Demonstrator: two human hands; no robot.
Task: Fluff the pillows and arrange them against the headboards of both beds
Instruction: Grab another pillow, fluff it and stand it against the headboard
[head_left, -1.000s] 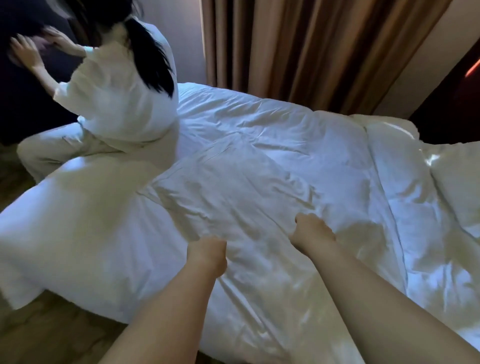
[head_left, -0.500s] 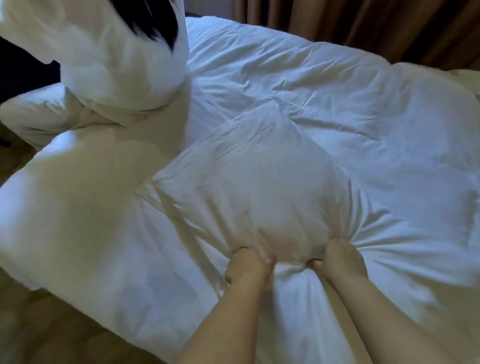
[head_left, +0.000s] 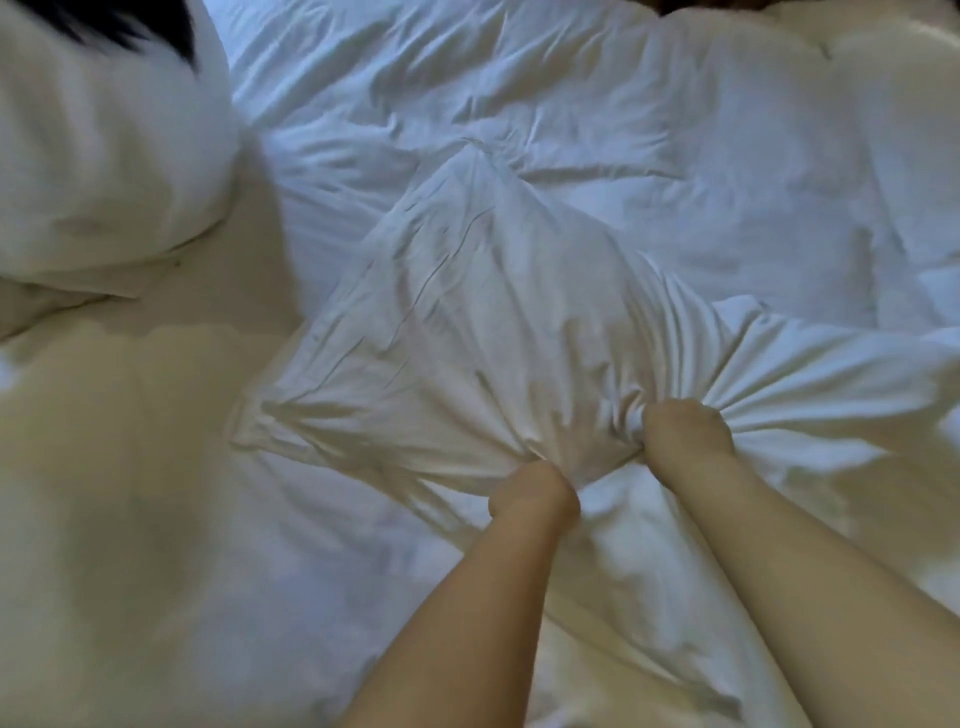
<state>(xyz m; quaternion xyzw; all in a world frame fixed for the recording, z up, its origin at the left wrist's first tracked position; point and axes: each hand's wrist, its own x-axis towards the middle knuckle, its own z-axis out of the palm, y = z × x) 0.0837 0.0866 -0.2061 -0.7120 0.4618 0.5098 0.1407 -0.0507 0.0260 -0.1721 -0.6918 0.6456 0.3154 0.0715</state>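
Both grips (head_left: 535, 493) (head_left: 685, 431) clutch pillow (head_left: 467, 312)

One left hand (head_left: 535, 493), one right hand (head_left: 685, 431), one pillow (head_left: 467, 312), one duvet (head_left: 675, 130), one other person (head_left: 104, 156)

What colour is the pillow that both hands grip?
The pillow is plain white, creased, with no visible pattern; the head view shows it.
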